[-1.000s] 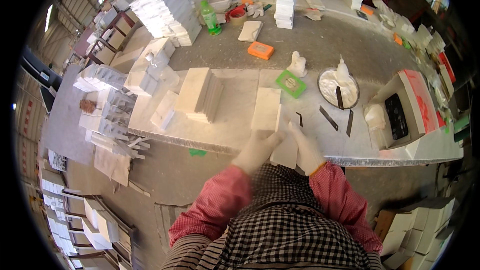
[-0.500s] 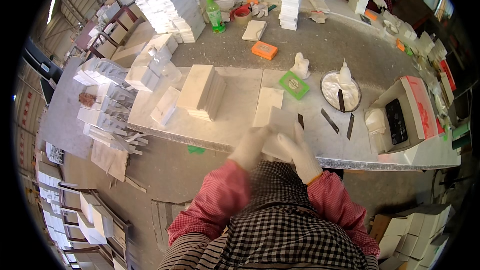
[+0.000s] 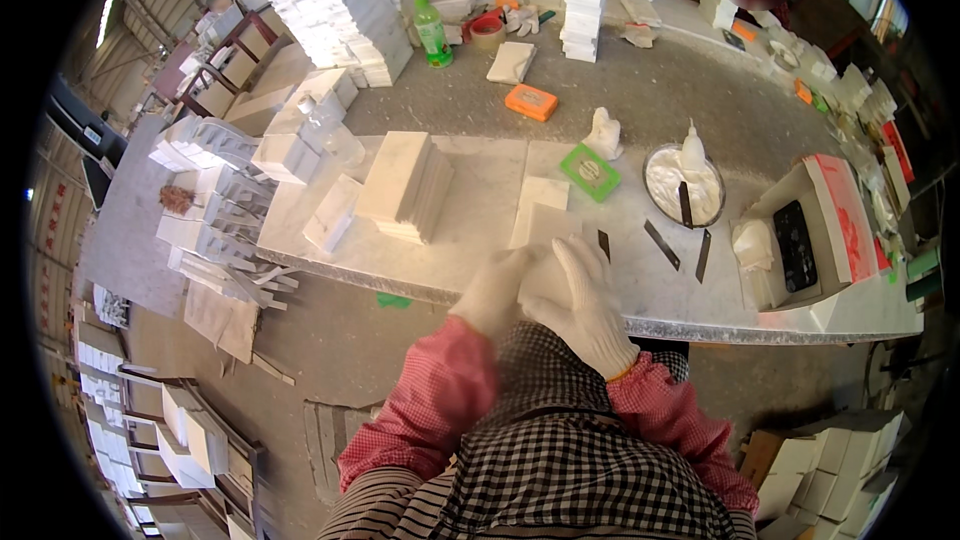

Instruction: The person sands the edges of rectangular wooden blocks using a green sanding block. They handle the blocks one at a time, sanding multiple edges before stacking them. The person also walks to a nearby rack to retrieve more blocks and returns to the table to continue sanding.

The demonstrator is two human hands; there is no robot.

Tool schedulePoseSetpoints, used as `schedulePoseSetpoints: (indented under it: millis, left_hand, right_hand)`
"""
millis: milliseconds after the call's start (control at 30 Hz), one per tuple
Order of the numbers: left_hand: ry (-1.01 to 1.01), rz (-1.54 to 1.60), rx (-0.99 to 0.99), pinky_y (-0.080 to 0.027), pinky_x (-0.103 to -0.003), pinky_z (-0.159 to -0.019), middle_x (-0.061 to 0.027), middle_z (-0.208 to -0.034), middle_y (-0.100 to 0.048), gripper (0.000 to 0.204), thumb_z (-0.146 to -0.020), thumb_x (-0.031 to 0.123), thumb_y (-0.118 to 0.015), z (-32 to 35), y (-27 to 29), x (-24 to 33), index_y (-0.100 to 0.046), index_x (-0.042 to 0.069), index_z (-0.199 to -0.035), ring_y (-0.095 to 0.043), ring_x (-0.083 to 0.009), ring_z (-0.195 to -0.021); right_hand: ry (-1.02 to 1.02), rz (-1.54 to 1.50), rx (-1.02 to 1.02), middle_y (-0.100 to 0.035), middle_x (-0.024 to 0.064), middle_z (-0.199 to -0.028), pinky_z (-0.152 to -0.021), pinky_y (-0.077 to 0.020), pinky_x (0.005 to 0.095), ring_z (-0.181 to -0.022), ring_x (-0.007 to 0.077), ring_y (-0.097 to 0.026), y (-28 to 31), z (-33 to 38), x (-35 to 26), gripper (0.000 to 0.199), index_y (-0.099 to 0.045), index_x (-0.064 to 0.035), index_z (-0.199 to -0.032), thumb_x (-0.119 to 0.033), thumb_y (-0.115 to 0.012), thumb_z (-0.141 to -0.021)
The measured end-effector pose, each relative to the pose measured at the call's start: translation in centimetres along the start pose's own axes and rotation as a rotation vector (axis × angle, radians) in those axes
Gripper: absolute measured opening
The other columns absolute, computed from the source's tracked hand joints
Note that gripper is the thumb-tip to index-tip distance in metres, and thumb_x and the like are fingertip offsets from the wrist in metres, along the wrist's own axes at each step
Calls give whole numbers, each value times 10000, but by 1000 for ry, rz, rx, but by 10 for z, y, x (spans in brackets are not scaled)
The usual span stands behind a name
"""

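Both my hands wear white knit gloves and meet at the near edge of the bench, round a white marble tile [image 3: 545, 275]. Its left side is in the grip of my left hand [image 3: 494, 290], which motion blurs. My right hand [image 3: 583, 312] clasps it from the right, with the fingers partly covering it. Just beyond the hands, pale tiles [image 3: 545, 194] lie on the bench. Thin dark blades [image 3: 662, 244] rest to their right. Farther right stands a bowl of white paste [image 3: 665, 172] with a dark blade and a white squeeze bottle [image 3: 692, 147] in it.
A stack of tiles [image 3: 398, 185] stands left on the marble bench top [image 3: 480, 162], near a clear bottle [image 3: 335, 135]. A green box [image 3: 590, 172] and an orange box [image 3: 531, 102] lie beyond. An open carton [image 3: 830, 230] holds a dark phone-like object. Co-workers stand across the bench.
My right hand has shifted slightly left and downward, turning over the tile, so less of it shows. My left hand stays beside the tile, still blurred.
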State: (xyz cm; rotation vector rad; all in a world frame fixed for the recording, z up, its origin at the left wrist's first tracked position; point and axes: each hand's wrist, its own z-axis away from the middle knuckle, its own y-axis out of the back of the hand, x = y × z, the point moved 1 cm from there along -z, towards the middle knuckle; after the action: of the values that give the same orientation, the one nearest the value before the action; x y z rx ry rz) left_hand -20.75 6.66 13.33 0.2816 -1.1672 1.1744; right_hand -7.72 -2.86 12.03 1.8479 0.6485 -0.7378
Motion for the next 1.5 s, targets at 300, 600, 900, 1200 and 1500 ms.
schedulePoseSetpoints:
  millis: [300, 600, 900, 1200, 1500]
  left_hand:
    - [-48, 29, -29, -568, -342, -899, -186, -1190, -694, 457, -996, 238, -612, 8, 11, 13, -614, -130, -1267, -686, -249, -1059]
    - [-118, -3, -36, -529, -364, -940, -168, -1188, -702, 408, -1027, 216, -558, 7, 22, 14, -629, -107, -1265, -667, -256, -1081]
    - [-127, -4, 69, -548, -356, -883, -152, -1157, -714, 411, -1014, 254, -587, 11, 29, 17, -656, -81, -1241, -683, -242, -1035]
    - [-177, -31, 5, -578, -339, -847, -151, -1109, -725, 381, -984, 220, -632, 2, 34, 6, -671, -98, -1190, -705, -229, -976]
    - [-209, -468, -95, -535, -284, -814, -87, -1020, -750, 323, -977, 200, -625, 4, 35, 16, -729, -53, -1148, -676, -153, -911]
  right_hand:
    - [-30, 5, 49, -426, 269, -1514, -1157, -377, 494, -1438, 426, -378, 19, 10, 0, 910, -416, 14, -1490, -329, -864, -776]
    - [-72, -107, 61, -448, 266, -1524, -1149, -392, 452, -1392, 415, -460, 23, 20, 17, 753, -431, 22, -1497, -233, -770, -875]
    - [-200, -414, -32, -537, 232, -1462, -1139, -392, 387, -1369, 323, -507, 25, 19, 4, 464, -493, 36, -1451, -158, -563, -1035]
    - [-471, -856, -252, -627, 71, -1112, -884, -498, 282, -984, 127, -589, 28, 2, -26, 419, -524, 30, -1397, -201, -526, -1046]
    - [-481, -957, -221, -628, 71, -1241, -1022, -449, 318, -1158, 164, -575, 12, 3, 11, 435, -544, 12, -1412, -233, -543, -1052]
